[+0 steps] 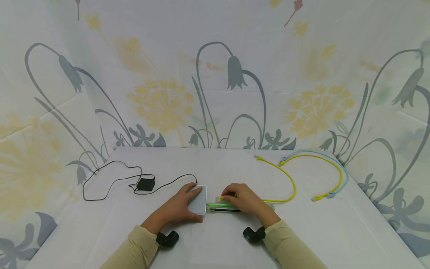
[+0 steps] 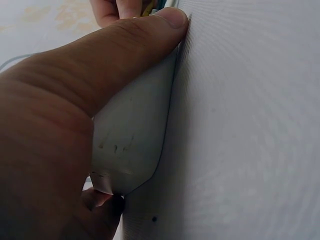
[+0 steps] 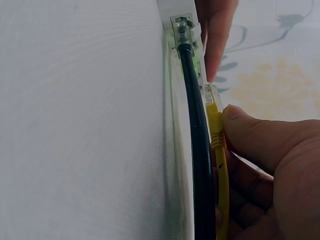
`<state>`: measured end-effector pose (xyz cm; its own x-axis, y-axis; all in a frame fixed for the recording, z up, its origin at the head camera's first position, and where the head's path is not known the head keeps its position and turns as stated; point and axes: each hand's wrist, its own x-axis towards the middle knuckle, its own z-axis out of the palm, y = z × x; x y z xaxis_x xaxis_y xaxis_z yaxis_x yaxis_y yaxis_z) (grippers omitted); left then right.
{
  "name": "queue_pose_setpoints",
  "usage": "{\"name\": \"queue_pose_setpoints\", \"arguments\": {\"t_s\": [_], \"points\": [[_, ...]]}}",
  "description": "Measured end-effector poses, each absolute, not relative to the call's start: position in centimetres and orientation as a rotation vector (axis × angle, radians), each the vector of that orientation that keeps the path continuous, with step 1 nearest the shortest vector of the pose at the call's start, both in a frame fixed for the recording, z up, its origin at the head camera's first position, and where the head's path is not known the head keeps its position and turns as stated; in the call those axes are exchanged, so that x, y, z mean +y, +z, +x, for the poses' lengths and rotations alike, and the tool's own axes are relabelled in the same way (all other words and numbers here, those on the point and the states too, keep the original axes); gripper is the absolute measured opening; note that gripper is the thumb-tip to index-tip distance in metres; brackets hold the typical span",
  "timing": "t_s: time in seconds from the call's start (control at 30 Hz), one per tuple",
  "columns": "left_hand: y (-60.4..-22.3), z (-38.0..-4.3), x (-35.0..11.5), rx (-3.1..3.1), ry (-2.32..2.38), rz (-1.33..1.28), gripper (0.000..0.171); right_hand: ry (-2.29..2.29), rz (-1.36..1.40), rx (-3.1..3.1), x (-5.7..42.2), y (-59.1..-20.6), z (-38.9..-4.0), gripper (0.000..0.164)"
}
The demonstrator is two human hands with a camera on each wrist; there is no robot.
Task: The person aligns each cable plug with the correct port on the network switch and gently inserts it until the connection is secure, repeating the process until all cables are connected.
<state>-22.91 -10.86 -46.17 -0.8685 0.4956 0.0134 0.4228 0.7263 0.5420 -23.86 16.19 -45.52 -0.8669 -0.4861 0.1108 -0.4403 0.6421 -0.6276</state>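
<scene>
In the head view my left hand grips a small white network switch, its thumb along the near side and its fingers over the top and far side. My right hand pinches the plug end of a yellow network cable between thumb and fingers. The clear tip of that plug sits close to the switch's right side; whether it enters a port I cannot tell. A black cable is plugged into the switch's right side. Beside it a green cable also meets that side. My right hand hides part of these cables.
A black power adapter lies to the left, its thin cord running to the back of the switch. At the back right lie another yellow cable and a light blue cable. Patterned cloth surrounds the white tabletop.
</scene>
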Motion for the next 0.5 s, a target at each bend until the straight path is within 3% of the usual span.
{"name": "queue_pose_setpoints", "arguments": {"t_s": [0.5], "points": [[-46.13,-22.88,-10.85,2.786,0.831,0.741,0.099,-1.036,-0.768,2.778,15.67,-45.77,-23.92,0.011]]}}
